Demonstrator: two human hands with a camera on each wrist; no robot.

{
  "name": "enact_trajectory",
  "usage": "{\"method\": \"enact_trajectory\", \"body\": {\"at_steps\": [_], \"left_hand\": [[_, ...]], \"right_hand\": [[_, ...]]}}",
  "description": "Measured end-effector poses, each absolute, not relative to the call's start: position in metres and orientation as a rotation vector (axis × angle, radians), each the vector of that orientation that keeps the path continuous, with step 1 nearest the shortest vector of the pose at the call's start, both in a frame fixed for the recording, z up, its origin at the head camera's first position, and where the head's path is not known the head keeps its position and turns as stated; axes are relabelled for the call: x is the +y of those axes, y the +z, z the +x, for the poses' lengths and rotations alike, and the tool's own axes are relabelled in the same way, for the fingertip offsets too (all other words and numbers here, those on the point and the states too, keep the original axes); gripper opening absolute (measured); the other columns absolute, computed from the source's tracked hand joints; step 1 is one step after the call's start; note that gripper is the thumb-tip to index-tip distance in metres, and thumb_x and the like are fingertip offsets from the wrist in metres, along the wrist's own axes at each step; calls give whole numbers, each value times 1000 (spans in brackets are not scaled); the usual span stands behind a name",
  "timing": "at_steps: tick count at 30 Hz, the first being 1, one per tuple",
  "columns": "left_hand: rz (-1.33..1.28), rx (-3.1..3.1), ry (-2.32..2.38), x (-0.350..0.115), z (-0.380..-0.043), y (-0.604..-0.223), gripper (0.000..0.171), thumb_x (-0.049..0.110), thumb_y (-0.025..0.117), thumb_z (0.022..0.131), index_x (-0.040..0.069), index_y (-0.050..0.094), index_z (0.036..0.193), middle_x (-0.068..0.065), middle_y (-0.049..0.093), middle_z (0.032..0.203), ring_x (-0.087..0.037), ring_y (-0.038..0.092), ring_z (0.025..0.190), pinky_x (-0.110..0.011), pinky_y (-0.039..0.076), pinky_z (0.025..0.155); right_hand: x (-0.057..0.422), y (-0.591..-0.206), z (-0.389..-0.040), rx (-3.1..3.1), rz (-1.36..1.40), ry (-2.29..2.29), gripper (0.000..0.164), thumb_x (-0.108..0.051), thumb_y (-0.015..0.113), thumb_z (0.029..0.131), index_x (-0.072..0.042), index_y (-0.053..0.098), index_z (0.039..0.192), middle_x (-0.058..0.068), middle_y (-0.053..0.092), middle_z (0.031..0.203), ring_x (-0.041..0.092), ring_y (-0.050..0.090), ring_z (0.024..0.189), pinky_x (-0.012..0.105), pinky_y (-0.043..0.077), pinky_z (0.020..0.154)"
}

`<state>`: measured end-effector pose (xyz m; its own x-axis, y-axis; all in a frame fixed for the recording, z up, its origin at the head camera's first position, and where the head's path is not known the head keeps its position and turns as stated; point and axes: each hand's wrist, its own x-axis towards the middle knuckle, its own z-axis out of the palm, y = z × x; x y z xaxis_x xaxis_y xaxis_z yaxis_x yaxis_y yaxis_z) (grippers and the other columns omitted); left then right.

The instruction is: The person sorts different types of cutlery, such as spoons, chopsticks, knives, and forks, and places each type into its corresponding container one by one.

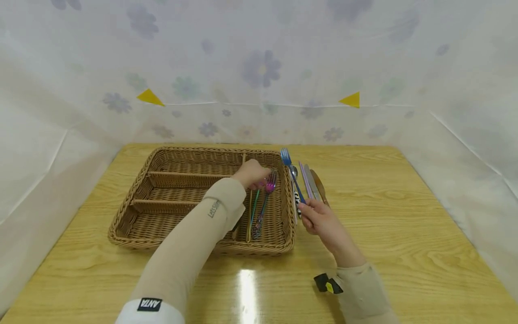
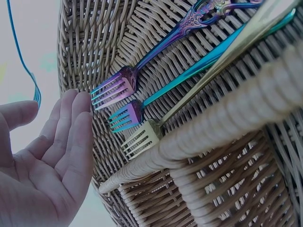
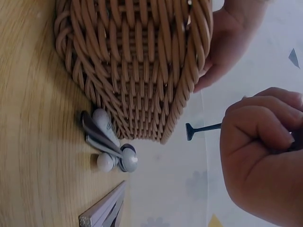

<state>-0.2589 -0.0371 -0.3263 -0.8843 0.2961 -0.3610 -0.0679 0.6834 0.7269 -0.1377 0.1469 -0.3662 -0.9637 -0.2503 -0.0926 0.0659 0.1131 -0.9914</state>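
My right hand (image 1: 323, 222) grips the handle of a blue fork (image 1: 285, 157), tines pointing away, above the table just right of a wicker basket (image 1: 288, 225). My left hand (image 2: 52, 165) is over the basket's right compartment, its fingers extended and nothing in its grasp. Beside its fingertips lie a purple iridescent fork (image 2: 116, 87), a teal and purple fork (image 2: 128, 116) and a gold fork (image 2: 144, 137), side by side in that compartment. In the right wrist view, the curled fingers hide most of the blue fork's handle.
Right of the basket, spoons (image 1: 294, 171) lie close along its wall. Farther right are a lilac utensil (image 1: 304, 177), a silver knife (image 1: 312, 183) and a brown-gold knife (image 1: 319, 184). Dividers (image 1: 182, 179) split the basket into compartments. A flowered curtain (image 1: 226, 81) stands behind the table.
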Motion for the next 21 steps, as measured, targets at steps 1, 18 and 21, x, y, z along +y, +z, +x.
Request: {"method": "enact_trajectory", "body": {"at_steps": [1, 18, 21], "left_hand": [[174, 2438, 1083, -37, -259, -327, 40, 28, 41, 99, -1, 61, 118, -16, 67, 112, -30, 64, 102, -40, 52, 87], [15, 2281, 1334, -26, -263, -338, 28, 17, 60, 91, -8, 64, 103, -12, 69, 73, -13, 64, 54, -34, 56, 77], [-20, 2252, 1398, -27, -262, -337, 25, 11, 59, 91, -10, 62, 104, -7, 63, 62, -9, 58, 45, -29, 57, 68]], "right_hand": [[145, -366, -138, 2151, -185, -1937, 22, -19, 39, 102, -5, 40, 84, -8, 36, 56, 4, 26, 47, 21, 19, 45], [110, -369, -136, 2384, -248, -1583, 22, -18, 51, 97, 4, 46, 99, -3, 39, 54, 5, 32, 45, 20, 27, 44], [109, -368, -135, 2372, -245, -1562, 29, -20, 51, 97, 6, 46, 108, -3, 40, 55, 7, 33, 47, 21, 28, 45]]}}
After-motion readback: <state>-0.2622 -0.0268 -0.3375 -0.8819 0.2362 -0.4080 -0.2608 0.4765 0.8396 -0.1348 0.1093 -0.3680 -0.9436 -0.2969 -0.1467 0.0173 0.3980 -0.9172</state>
